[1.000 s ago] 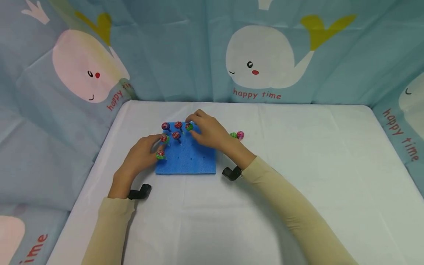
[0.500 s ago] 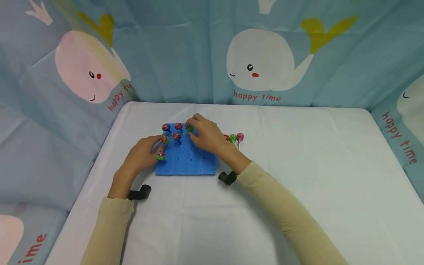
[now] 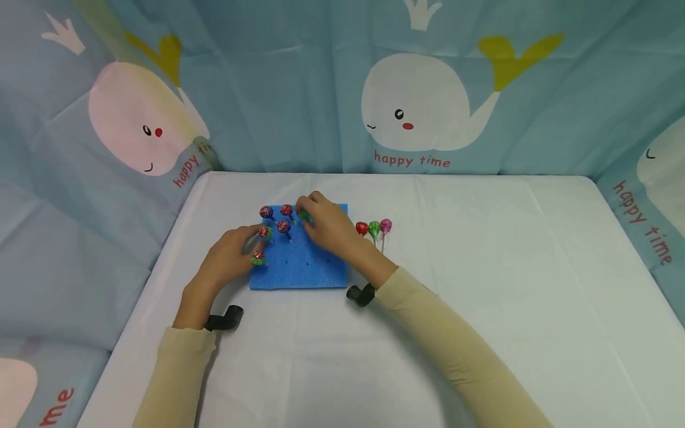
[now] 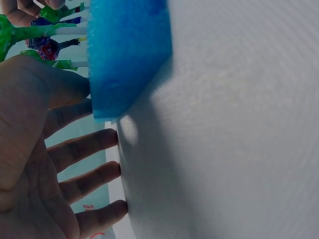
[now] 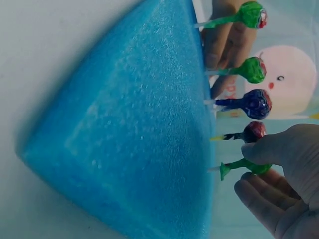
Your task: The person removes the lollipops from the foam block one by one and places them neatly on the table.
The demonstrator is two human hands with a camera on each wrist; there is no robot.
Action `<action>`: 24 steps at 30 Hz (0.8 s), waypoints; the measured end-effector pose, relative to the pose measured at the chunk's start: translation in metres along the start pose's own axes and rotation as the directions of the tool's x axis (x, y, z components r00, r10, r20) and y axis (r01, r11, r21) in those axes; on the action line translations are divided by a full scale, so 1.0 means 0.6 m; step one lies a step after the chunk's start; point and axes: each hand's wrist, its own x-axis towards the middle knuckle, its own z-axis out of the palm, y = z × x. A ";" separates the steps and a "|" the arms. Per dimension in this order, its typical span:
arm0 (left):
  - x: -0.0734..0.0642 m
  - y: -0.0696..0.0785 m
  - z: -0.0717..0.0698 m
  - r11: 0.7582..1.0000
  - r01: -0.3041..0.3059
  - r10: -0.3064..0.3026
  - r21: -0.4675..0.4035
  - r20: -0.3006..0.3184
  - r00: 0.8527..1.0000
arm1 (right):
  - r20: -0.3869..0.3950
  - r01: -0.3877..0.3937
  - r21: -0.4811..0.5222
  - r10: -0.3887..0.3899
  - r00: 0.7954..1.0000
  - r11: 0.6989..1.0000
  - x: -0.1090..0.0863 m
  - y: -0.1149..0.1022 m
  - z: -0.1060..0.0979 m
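Observation:
My right hand (image 3: 330,224) pinches a green-wrapped lollipop (image 5: 258,168) between thumb and fingers. Its stick meets the top of a blue foam block (image 3: 297,277) near the far edge. More lollipops stand in the foam: a dark blue one (image 3: 266,212) and a red one (image 3: 286,210) along the back, another dark one (image 3: 283,226) before them, and two red-and-green ones (image 3: 264,232) down the left side. At the block's left edge rests my left hand (image 3: 227,255). Its thumb and index finger touch the foam, and the other fingers (image 4: 89,181) reach straight down to the tablecloth.
Right of the block, a red lollipop (image 3: 361,228), a green lollipop (image 3: 374,228) and a pink lollipop (image 3: 386,225) lie side by side on the white tablecloth (image 3: 481,255). Small holes show in the foam's front part. A whale-print curtain (image 3: 299,89) hangs behind the table.
The right wrist has shifted left and toward me, uncovering the red lollipop on the cloth. Its fingers now cover more of the green-wrapped lollipop. The left hand stays at the block's edge.

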 end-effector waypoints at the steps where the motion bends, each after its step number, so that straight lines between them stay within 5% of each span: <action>1: 0.000 0.000 0.001 1.000 0.002 -0.002 0.000 0.000 1.000 | -0.005 -0.001 0.009 0.001 1.000 1.000 0.000 0.001 0.001; 9: -0.003 0.002 0.003 1.000 0.011 -0.011 -0.001 -0.005 1.000 | -0.050 0.003 0.056 0.000 0.999 0.998 0.000 0.007 0.010; 24: -0.005 0.002 0.002 1.000 0.014 -0.014 -0.001 -0.009 1.000 | -0.117 0.056 -0.010 -0.057 0.992 0.998 -0.002 0.004 0.017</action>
